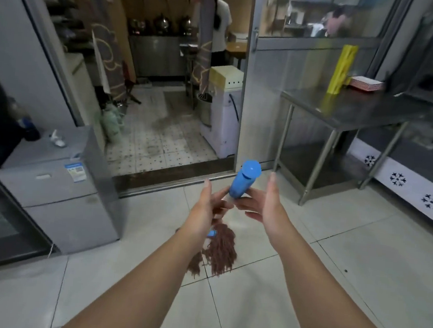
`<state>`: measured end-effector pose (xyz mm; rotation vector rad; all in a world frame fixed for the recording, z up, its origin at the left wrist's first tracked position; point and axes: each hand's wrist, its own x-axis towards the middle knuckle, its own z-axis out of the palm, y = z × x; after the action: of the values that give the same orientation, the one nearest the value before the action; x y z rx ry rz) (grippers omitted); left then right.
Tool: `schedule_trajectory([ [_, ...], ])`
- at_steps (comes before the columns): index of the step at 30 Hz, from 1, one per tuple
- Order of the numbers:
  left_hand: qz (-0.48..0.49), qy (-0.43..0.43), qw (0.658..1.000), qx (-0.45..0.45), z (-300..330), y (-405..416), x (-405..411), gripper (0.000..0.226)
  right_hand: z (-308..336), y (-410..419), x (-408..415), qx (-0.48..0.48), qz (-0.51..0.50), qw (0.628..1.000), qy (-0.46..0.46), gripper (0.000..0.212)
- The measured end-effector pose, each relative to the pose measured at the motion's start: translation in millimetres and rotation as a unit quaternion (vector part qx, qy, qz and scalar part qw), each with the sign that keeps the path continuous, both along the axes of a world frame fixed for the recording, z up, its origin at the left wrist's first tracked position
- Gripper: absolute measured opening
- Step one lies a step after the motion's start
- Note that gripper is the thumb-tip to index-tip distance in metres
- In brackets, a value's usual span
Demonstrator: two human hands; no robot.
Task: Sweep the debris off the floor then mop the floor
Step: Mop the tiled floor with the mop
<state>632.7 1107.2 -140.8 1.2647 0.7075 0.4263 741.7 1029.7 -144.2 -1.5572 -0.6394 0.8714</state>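
From the head view, your mop handle [244, 179] runs almost straight down from the blue cap to the brown mop head [219, 253] resting on the floor [331, 278] below your wrists. Your left hand [208, 205] pinches the shaft; your right hand [264, 207] sits beside it, fingers straight, equally near.

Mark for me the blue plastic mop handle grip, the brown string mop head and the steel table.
blue plastic mop handle grip [242, 181], head view, middle of the blue sleeve.
brown string mop head [219, 250], head view, centre of the strands on the floor.
steel table [367, 106], head view, bare tabletop.
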Motion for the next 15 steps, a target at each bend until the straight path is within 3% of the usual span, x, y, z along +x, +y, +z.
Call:
schedule_trajectory([
  [7, 0.007, -0.014, 0.983, 0.183, 22.0, 74.4, 83.6, 0.041, 34.5, 71.6, 65.3, 0.105, 0.038, 0.987, -0.112, 0.026],
  [12, -0.033, 0.009, 0.982, 0.185, 36.6, 138.4, 141.3, 0.052, 48.4, 138.1, 128.3, 0.108, 0.005, 0.965, -0.238, 0.037],
  [15, -0.036, 0.023, 0.987, 0.157, 37.7, 163.4, 171.7, 0.047, 56.0, 172.3, 162.8, 0.096, -0.033, 0.961, -0.256, 0.026],
])
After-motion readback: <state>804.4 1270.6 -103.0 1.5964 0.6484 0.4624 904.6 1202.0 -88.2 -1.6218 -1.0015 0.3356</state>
